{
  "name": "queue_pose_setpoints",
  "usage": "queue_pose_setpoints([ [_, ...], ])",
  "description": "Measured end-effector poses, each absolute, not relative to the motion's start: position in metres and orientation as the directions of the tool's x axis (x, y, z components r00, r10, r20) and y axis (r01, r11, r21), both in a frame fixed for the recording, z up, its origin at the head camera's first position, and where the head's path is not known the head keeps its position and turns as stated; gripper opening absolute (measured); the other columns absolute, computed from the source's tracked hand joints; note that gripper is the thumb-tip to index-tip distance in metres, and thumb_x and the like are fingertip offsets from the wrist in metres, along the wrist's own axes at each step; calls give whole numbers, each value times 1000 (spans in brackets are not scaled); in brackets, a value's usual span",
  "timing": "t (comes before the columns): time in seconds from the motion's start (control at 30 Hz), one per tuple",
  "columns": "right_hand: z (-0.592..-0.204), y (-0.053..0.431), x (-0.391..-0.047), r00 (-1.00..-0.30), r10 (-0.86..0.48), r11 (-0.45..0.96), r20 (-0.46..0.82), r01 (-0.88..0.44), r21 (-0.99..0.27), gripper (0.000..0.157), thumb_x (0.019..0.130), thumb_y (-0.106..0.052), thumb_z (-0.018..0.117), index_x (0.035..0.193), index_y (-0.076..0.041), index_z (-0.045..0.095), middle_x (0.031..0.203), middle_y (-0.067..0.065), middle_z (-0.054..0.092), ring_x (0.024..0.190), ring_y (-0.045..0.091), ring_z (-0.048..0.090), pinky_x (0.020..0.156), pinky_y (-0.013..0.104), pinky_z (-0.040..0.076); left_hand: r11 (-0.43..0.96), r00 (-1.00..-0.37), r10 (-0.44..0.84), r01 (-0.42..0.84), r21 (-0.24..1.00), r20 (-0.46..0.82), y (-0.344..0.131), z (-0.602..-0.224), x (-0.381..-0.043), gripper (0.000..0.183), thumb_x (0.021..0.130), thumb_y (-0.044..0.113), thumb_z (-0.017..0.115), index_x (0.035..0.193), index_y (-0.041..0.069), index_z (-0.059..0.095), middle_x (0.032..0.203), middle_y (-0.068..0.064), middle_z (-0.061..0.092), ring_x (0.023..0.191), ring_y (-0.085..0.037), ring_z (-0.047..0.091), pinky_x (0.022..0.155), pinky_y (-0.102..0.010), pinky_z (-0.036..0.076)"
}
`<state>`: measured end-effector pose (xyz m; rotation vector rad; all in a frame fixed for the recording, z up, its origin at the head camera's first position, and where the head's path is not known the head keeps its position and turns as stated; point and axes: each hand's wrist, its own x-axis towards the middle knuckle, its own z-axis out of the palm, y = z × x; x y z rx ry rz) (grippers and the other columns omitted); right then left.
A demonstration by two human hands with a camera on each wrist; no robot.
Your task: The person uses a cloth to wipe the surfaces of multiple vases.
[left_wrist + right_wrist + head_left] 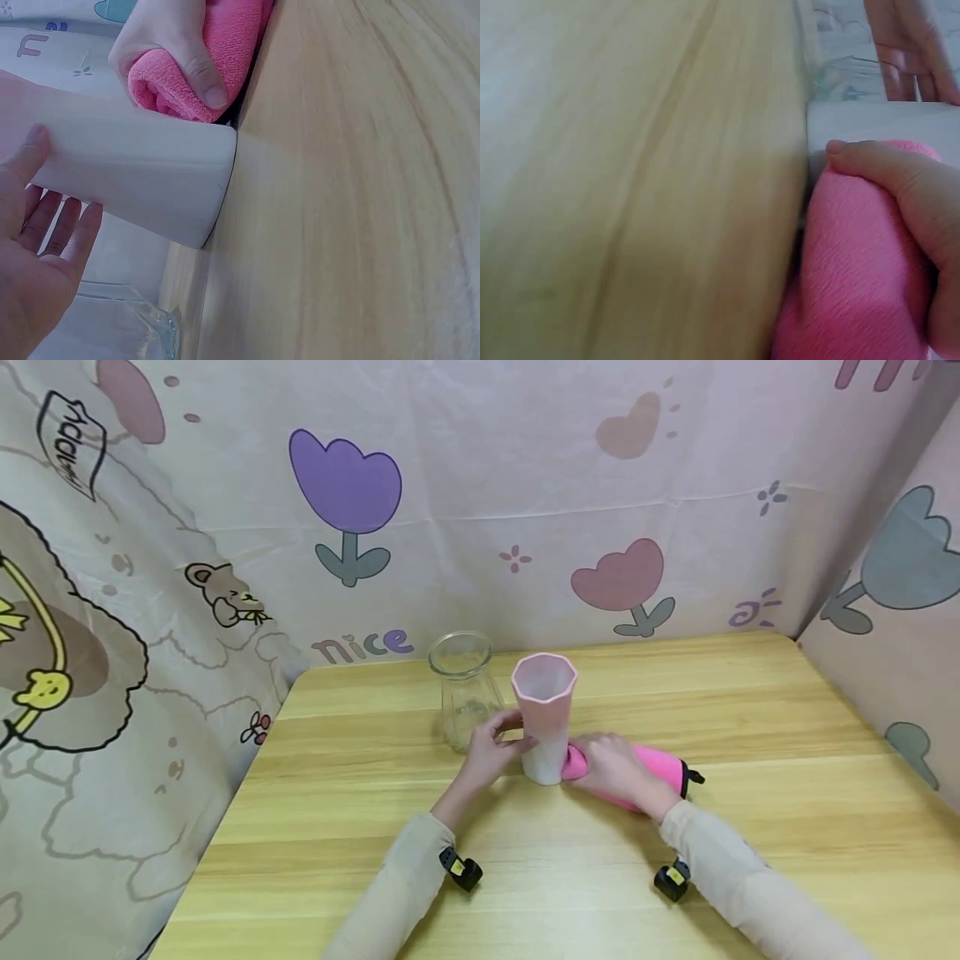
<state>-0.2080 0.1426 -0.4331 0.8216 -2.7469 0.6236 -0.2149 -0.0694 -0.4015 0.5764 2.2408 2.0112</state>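
Observation:
A pink-to-white faceted vase stands upright on the wooden table. My left hand holds it from the left, thumb on the near side and fingers against the other side, as the left wrist view shows. My right hand grips a rolled pink towel lying to the right of the vase. In the right wrist view the thumb presses over the end of the towel, right at the vase's lower wall. A black-edged end of the towel with a small loop points right.
A clear glass vase stands just left of the pink one, partly behind my left hand. The wooden table meets a printed cloth backdrop at the back, with more cloth at both sides.

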Motion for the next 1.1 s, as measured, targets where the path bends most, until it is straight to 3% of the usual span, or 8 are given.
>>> queue_pose_setpoints([
  [0.07, -433, 141, -208, -824, -479, 748, 302, -563, -351, 20, 69, -30, 75, 78, -19, 60, 67, -10, 57, 62, 7, 53, 58, 25, 48, 70, -926, 321, 231, 970, 197, -71, -402, -214, 40, 78, -3, 66, 116, -7, 54, 116, -23, 55, 110, -33, 51, 90, -37, 49],
  [0.17, -418, 147, -206, -866, -432, 720, 253, -500, -481, 22, 70, -30, 76, 81, -17, 62, 69, -6, 59, 63, 10, 54, 59, 27, 49, 66, -924, 326, 231, 971, 198, -71, -403, -215, 40, 78, -3, 66, 116, -7, 53, 116, -23, 55, 110, -33, 51, 90, -37, 49],
  [0.27, -391, 155, -204, -913, -345, 670, 218, -403, -624, 35, 72, -32, 75, 97, -9, 65, 86, 7, 66, 77, 19, 61, 69, 34, 53, 61, -927, 324, 219, 974, 188, -71, -404, -215, 40, 78, -3, 66, 116, -7, 54, 115, -23, 55, 109, -32, 51, 89, -36, 49],
  [0.4, -350, 162, -201, -927, -212, 580, 309, -374, -724, 61, 72, -33, 76, 122, -4, 56, 112, 13, 63, 97, 24, 60, 81, 37, 52, 50, -927, 323, 218, 975, 191, -71, -404, -215, 39, 78, -4, 66, 115, -8, 54, 115, -23, 55, 109, -32, 51, 90, -38, 49],
  [0.57, -324, 158, -202, -877, -176, 533, 448, -467, -705, 60, 69, -21, 80, 122, -6, 57, 114, 10, 62, 102, 21, 58, 86, 31, 49, 43, -925, 322, 227, 973, 201, -71, -404, -215, 40, 78, -4, 66, 115, -8, 54, 115, -23, 55, 109, -33, 51, 90, -41, 49],
  [0.8, -350, 150, -203, -898, -224, 461, 378, -440, -771, 56, 71, -22, 78, 120, -7, 57, 111, 10, 63, 97, 22, 60, 82, 39, 52, 47, -923, 331, 224, 973, 197, -71, -403, -215, 40, 78, -4, 66, 116, -8, 53, 115, -25, 55, 109, -34, 51, 88, -36, 50],
  [1.1, -399, 148, -205, -863, -370, 589, 343, -504, -632, 47, 70, -33, 77, 109, -11, 63, 98, 2, 66, 88, 16, 62, 77, 33, 52, 48, -922, 339, 217, 975, 188, -72, -402, -215, 41, 78, -4, 66, 116, -8, 53, 116, -24, 55, 110, -34, 51, 89, -35, 49],
])
